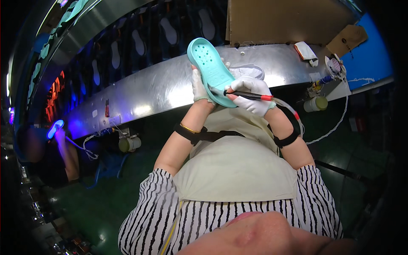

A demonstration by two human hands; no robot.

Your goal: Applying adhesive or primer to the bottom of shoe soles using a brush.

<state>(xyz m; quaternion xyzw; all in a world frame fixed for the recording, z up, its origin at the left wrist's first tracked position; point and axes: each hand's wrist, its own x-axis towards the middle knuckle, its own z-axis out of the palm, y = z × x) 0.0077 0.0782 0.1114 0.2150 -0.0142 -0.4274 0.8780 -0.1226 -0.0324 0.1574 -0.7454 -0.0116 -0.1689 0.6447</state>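
Note:
A turquoise shoe sole (215, 70) with a raised rim and a cluster of small holes at its far end is held tilted over the bench edge. My left hand (199, 86), in a white glove with bare fingertips, grips its left side from beneath. In my right hand (253, 95), gloved the same way, is a glue brush (248, 96) with a black handle, a red band and a hose running off its back end. Its tip meets the sole's near end. A white and grey shoe (247, 71) lies partly hidden behind my right hand.
A metal bench (165, 93) curves across the front, with a dark conveyor of grey shoe lasts (168, 31) beyond. Cardboard (289, 21) stands behind it. A folded cloth (306, 53) lies to the right, above a capped jar (315, 104). At left, a co-worker's hand (60, 135) holds another sole.

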